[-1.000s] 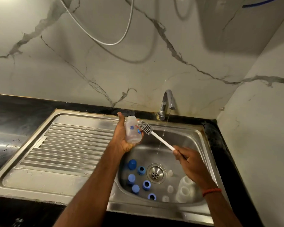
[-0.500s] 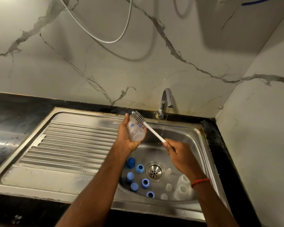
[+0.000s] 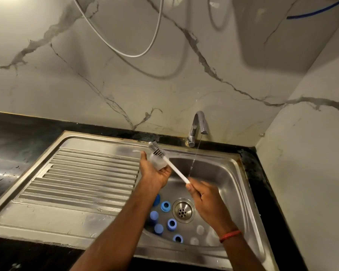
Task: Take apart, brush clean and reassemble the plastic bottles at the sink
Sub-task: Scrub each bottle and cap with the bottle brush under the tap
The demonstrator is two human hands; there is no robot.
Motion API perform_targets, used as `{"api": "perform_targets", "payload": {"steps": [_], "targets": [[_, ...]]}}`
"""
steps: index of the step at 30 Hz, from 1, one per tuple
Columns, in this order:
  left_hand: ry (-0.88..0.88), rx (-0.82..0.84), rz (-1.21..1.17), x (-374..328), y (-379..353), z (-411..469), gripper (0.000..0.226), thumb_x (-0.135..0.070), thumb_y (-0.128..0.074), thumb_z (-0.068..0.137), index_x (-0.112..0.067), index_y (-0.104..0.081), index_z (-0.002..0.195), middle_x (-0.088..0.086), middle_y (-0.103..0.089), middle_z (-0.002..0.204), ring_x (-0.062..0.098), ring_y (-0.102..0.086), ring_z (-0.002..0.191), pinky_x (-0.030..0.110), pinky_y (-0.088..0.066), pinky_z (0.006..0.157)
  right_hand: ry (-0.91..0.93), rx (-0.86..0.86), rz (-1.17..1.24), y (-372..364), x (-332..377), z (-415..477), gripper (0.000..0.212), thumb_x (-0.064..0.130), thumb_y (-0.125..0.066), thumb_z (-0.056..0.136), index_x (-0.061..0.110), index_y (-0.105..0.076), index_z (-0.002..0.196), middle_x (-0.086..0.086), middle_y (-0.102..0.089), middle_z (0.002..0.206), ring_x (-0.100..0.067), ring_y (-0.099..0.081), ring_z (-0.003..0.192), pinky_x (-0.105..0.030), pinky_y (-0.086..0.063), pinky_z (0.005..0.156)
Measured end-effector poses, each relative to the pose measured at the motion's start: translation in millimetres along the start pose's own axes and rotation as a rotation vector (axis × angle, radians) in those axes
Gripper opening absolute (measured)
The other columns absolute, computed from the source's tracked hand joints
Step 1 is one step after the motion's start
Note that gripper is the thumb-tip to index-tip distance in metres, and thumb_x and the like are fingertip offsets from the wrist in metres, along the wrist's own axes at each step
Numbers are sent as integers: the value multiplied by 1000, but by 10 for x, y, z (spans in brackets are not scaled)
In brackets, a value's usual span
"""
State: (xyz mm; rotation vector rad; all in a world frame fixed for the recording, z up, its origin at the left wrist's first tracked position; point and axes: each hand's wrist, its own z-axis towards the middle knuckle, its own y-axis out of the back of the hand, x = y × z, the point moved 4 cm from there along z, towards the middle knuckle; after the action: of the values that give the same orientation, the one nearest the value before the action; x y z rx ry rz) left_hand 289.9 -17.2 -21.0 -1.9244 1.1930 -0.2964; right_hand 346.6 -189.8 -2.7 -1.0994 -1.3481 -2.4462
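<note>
1. We hold the bottle (image 3: pixel 158 163) up and to the left of the drain (image 3: pixel 183 210). Our left hand (image 3: pixel 155 177) cups it from below, fingers and thumb curled round it.
2. Our right hand (image 3: pixel 205 200), just beside the drain, has its fingers clamped on the end of the brush (image 3: pixel 175 169). The hand is blurred, so we cannot tell more of the grip.
3. The bristles lie at the bottle's far end. We cannot tell whether they sit inside it.
4. The bottle is probably wet and slick. We judge a hard stroke could knock it from our palm onto the caps (image 3: pixel 165 206) left of the drain.
5. Gripping the handle by its tip gives us little control, so the head may skid off and flick water.
6. Water runs from the tap (image 3: pixel 198 124) behind the drain. It could push the clear parts (image 3: pixel 200 229), nearer us than the drain, about the basin.
</note>
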Motion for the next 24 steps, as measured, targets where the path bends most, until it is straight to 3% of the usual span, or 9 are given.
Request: {"api": "perform_targets", "payload": {"steps": [2, 6, 8, 13, 17, 20, 24], "targets": [[-31, -4, -32, -89, 2, -11, 55, -57, -60, 93, -6, -63, 111, 17, -71, 82, 24, -69, 81, 35, -59, 88, 25, 31, -16, 48, -14, -28, 27, 36, -50, 101, 20, -70, 110, 14, -53, 71, -7, -55, 69, -19, -44, 61], [-23, -5, -23, -113, 57, 6, 43, -44, -67, 92, -7, -63, 114, 13, -72, 72, 22, -72, 63, 31, -61, 67, -10, -4, -50, 139, -93, -37, 27, 34, -52, 100, 20, -71, 111, 15, -51, 70, -5, -53, 65, -16, -41, 58], [25, 20, 18, 24, 29, 1, 36, -37, -69, 89, -7, -64, 109, 9, -70, 68, 19, -69, 58, 27, -58, 60, -9, -43, -70, 85, -11, 58, 25, 29, -55, 100, 17, -70, 116, 12, -53, 72, -5, -52, 63, -22, -44, 56], [-7, 22, 15, -73, -32, 15, 33, -37, -66, 90, -7, -65, 103, 9, -69, 72, 18, -67, 65, 27, -57, 81, 63, 45, -65, 145, 16, 69, 15, 23, -57, 100, 19, -69, 107, 12, -51, 69, -5, -51, 62, -19, -41, 56], [-17, -24, 50, -75, 14, 22, 30, -34, -67, 90, -7, -64, 103, 9, -70, 69, 19, -69, 58, 25, -58, 57, 21, -1, -99, 213, -105, 18, 15, 23, -56, 100, 16, -69, 101, 11, -50, 65, -8, -50, 60, -25, -43, 53], [15, -28, 76, 83, -16, 33, 32, -37, -66, 89, -7, -63, 100, 8, -66, 65, 17, -65, 55, 24, -54, 63, 10, -18, -89, 113, 11, 85, 16, 23, -55, 101, 15, -69, 103, 15, -45, 65, -3, -46, 58, -16, -35, 54], [-25, -39, 77, -70, 1, 112, 33, -37, -66, 90, -8, -64, 104, 9, -71, 70, 19, -70, 62, 28, -58, 73, 14, 74, -81, 181, -89, 18, 16, 24, -54, 102, 19, -65, 90, 12, -46, 62, -6, -46, 58, -16, -35, 55]]}}
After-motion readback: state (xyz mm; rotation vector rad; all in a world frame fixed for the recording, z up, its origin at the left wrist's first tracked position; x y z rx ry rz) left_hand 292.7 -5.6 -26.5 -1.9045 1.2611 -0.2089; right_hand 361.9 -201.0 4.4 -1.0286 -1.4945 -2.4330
